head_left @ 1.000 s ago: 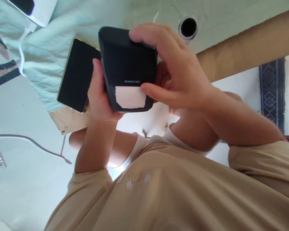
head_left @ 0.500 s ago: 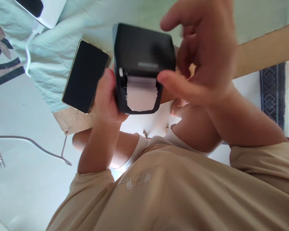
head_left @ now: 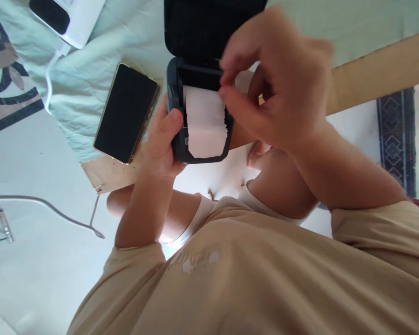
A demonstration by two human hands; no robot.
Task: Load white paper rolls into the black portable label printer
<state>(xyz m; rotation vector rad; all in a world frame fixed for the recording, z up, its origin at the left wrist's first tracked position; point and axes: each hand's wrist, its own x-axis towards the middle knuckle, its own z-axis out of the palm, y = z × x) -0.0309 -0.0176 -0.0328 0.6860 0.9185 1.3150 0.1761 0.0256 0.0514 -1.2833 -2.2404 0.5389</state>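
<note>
My left hand (head_left: 160, 144) grips a small black printer (head_left: 177, 116) by its left side. Its lid (head_left: 195, 28) stands swung up and open. A white paper roll (head_left: 204, 121) lies in the open bay, its torn end hanging over the front edge. My right hand (head_left: 275, 88) hovers over the printer's right side, blurred by motion. Its thumb and forefinger are curled at the paper's upper right corner. Whether they pinch the paper is unclear.
A black phone (head_left: 125, 113) lies face up on pale green cloth (head_left: 87, 79) left of the printer. A white device (head_left: 68, 16) with a white cable sits at the top left. A wooden board edge (head_left: 377, 74) runs to the right. My beige shirt fills the bottom.
The printer's lid went from closed to fully open, exposing the paper roll. My right hand left the lid, lifted, then came down to the paper's top corner.
</note>
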